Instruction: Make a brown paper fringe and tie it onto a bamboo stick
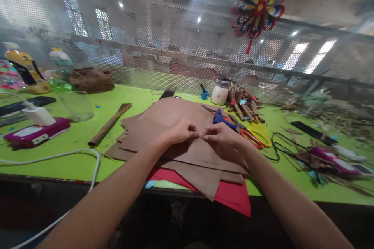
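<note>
My left hand [181, 131] and my right hand [219, 134] meet over a stack of brown paper sheets [163, 113], fingertips nearly touching. Each has thumb and index finger pinched together. Whatever lies between the fingertips is too small to make out. Red sheets [233, 199] stick out from under the brown stack and overhang the table's front edge. Just beyond my right hand lie a blue-handled tool [223, 120] and scissors with orange and yellow handles [253, 139].
Rolled brown bundles [247, 109] stand by a white jar [221, 92] at the back. On the left are a brown roll [109, 125], a clear cup [77, 106] and a purple power strip [37, 131] with a white cable. A black phone [314, 133] and scraps lie right.
</note>
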The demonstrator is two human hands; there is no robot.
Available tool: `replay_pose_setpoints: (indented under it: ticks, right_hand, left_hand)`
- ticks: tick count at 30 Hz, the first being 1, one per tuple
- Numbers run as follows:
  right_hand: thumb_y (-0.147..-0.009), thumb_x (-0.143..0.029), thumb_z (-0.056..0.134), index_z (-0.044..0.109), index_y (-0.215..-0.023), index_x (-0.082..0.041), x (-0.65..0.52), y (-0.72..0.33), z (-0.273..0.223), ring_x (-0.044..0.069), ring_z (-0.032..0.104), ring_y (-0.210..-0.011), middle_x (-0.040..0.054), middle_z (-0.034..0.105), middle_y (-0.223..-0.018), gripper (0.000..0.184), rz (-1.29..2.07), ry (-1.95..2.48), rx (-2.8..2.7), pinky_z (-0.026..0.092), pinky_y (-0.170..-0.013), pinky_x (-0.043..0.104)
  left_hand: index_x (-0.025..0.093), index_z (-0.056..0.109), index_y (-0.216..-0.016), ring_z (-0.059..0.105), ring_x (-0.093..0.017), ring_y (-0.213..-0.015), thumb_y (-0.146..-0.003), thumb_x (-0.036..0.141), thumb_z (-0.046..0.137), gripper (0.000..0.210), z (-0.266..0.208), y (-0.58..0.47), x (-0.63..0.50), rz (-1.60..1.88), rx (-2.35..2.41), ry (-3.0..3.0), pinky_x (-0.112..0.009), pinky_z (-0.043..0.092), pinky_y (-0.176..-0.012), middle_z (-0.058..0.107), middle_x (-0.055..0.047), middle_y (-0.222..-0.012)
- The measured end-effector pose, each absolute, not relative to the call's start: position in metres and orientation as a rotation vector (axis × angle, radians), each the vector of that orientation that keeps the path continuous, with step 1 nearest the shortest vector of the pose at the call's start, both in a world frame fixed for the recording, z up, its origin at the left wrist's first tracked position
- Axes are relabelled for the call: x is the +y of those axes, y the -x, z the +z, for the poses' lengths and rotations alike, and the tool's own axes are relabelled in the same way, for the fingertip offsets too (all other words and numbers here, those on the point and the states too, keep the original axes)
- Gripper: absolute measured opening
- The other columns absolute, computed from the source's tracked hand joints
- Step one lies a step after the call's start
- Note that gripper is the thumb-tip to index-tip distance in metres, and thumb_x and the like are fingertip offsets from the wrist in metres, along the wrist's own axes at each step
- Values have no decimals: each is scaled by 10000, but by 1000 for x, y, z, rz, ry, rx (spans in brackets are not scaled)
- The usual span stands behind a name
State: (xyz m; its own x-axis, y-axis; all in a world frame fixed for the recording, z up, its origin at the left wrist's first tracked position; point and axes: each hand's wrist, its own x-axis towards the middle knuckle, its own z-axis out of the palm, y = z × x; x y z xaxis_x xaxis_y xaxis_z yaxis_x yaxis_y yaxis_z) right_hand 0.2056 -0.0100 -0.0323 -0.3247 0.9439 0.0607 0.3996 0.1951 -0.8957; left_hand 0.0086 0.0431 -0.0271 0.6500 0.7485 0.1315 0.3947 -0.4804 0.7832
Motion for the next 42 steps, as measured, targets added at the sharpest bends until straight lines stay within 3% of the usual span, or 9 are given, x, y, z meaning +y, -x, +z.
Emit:
replay_pose_setpoints:
  ticks: [4,7,15,22,27,35,42]
  right_hand:
    - [-708,-236,620,657,-684,-147,-10,-207,-31,119,472,-586,-12,553,-597,100,854,1309,-2052,361,-574,242]
    - [-746,-246,579,674,-697,-142,-12,-205,-28,125,474,-584,-1,572,-600,150,728,1325,-2161,356,-573,246]
    - [-757,-291,584,698,-728,-146,-8,-205,-32,142,497,-615,24,612,-644,186,712,1265,-2210,366,-594,255]
    - [-799,-286,516,672,-672,-146,-23,-192,-31,114,406,-561,11,524,-585,245,613,1255,-2192,295,-514,240]
    - [-816,-204,472,623,-627,-144,-41,-185,-18,90,327,-514,0,484,-551,249,282,1389,-2331,236,-498,246]
    - [-841,-215,490,638,-720,-136,-35,-189,-17,143,517,-653,98,622,-758,207,-124,1477,-2620,306,-606,255]
    - [-888,-229,431,605,-807,-145,-39,-197,-25,169,550,-762,90,614,-851,209,-312,1396,-2664,347,-675,257]
  left_hand:
    - [140,664,-680,492,-121,-538,-686,306,601,177,-35,-5,51,536,900,-2243,-220,339,-499,591,-1,-555]
    - [146,659,-673,489,-124,-543,-680,298,604,162,-37,-4,52,522,888,-2280,-221,342,-509,588,2,-556]
    - [158,628,-638,458,-119,-543,-697,246,586,114,-27,-4,48,515,861,-2341,-223,326,-525,553,17,-544]
    - [161,692,-722,503,-130,-590,-715,253,606,126,-38,-8,48,487,795,-2460,-220,343,-554,613,-2,-613]
    - [155,712,-749,508,-122,-601,-715,214,601,130,-45,-12,52,500,784,-2531,-210,357,-581,645,-12,-654]
    - [149,702,-743,506,-121,-588,-714,198,560,153,-43,-13,49,491,826,-2676,-211,336,-549,649,-22,-656]
    - [138,683,-675,490,-134,-564,-723,167,487,203,-36,-12,45,420,853,-2865,-242,328,-540,633,-55,-628]
